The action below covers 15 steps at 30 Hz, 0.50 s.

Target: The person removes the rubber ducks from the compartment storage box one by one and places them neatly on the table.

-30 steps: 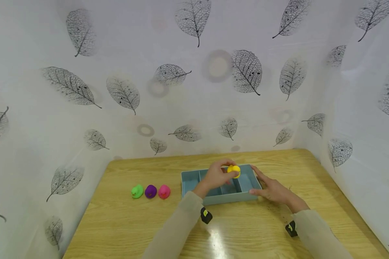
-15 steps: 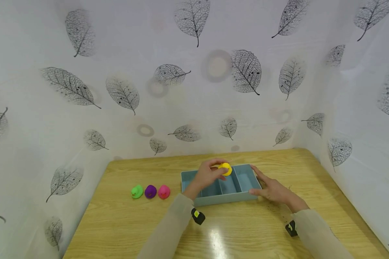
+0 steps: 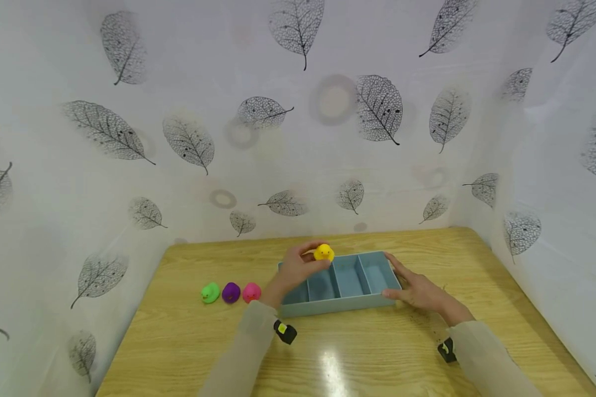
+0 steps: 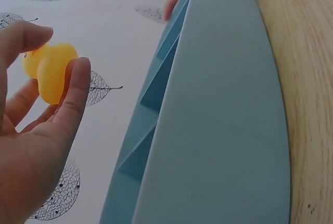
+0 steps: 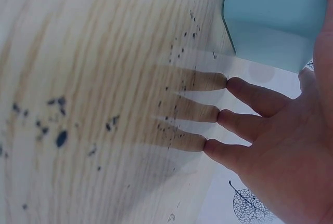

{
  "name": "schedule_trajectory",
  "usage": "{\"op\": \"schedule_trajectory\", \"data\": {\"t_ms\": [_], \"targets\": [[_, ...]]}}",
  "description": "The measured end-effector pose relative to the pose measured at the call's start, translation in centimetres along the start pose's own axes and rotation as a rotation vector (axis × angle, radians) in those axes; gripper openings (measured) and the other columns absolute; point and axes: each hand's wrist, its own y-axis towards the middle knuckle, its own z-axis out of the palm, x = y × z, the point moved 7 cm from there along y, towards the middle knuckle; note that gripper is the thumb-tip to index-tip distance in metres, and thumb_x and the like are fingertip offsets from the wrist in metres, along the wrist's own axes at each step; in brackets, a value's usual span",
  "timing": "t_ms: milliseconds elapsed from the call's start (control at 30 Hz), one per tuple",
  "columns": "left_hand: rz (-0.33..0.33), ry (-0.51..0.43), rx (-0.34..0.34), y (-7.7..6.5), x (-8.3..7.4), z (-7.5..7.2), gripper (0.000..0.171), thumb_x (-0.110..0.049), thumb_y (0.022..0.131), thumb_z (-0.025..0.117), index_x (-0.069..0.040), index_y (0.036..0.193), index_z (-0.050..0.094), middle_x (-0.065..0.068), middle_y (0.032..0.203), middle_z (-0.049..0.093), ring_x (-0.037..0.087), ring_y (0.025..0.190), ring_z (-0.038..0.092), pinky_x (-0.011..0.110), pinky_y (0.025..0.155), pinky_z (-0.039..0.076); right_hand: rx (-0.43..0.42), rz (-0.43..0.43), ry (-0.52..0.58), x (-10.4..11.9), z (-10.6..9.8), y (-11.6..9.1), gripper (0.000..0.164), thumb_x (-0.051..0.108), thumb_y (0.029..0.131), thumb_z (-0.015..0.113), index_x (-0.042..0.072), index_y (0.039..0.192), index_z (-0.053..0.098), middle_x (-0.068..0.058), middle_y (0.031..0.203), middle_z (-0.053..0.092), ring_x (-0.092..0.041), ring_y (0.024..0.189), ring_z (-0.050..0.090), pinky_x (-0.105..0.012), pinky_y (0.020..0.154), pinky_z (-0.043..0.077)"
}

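My left hand (image 3: 294,270) pinches a yellow rubber duck (image 3: 324,253) between thumb and fingers. The duck is raised above the far edge of a blue-grey divided box (image 3: 338,305), left of its middle. In the left wrist view, the duck (image 4: 52,73) is apart from the box wall (image 4: 223,109). My right hand (image 3: 422,290) lies at the box's right end, thumb at the near corner and index finger at the far one, both nearly straight. In the right wrist view, its other fingertips (image 5: 234,86) touch the tabletop. The visible compartments hold nothing; my left hand partly hides the leftmost.
Left of the box, a green duck (image 3: 210,293), a purple duck (image 3: 230,293) and a pink duck (image 3: 251,293) sit in a row on the wooden table (image 3: 179,342). Leaf-patterned white sheeting (image 3: 298,160) stands behind and at both sides.
My left hand has carried the yellow duck leftward from over the box's right part, and the duck's face now points toward me. My right hand and the box have stayed put.
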Motion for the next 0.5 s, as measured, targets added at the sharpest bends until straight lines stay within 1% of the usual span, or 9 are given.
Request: {"op": "schedule_trajectory", "data": {"t_ms": [67,133,300,500], "targets": [[0.001,0.013,-0.001,-0.2,0.2,-0.5,0.047,-0.004,0.095,0.074,-0.002,0.141,0.063,0.020,0.135,0.067,0.017,0.111,0.072,0.031,0.092,0.063,-0.003,-0.004,-0.004,-0.1,0.0,0.0,0.101,0.047,0.102,0.068,0.037,0.169,-0.007,-0.037,0.166,0.027,-0.055,0.151,0.034,-0.071,0.104,0.048],[0.007,0.026,-0.007,-0.4,0.3,-1.0,0.046,-0.005,0.095,0.075,-0.002,0.140,0.063,0.021,0.134,0.067,0.015,0.110,0.072,0.028,0.090,0.062,-0.006,-0.005,-0.006,-0.1,0.0,0.1,0.101,0.047,0.102,0.068,0.037,0.169,-0.007,-0.037,0.166,0.028,-0.055,0.151,0.035,-0.071,0.104,0.048],[0.022,0.048,-0.050,-1.0,0.1,-2.2,0.045,-0.002,0.093,0.076,0.000,0.137,0.065,0.021,0.130,0.068,0.013,0.103,0.072,0.027,0.088,0.062,-0.008,-0.007,-0.010,-0.1,0.0,0.1,0.101,0.047,0.102,0.068,0.038,0.169,-0.007,-0.037,0.165,0.029,-0.055,0.151,0.035,-0.072,0.105,0.047],[-0.010,0.026,-0.106,-2.0,-0.3,-3.4,0.043,-0.006,0.094,0.078,-0.001,0.135,0.066,0.016,0.131,0.067,0.013,0.097,0.071,0.025,0.087,0.062,-0.009,-0.010,-0.008,-0.1,0.0,0.1,0.101,0.046,0.102,0.068,0.038,0.169,-0.008,-0.036,0.166,0.028,-0.055,0.151,0.034,-0.071,0.104,0.048]]}}
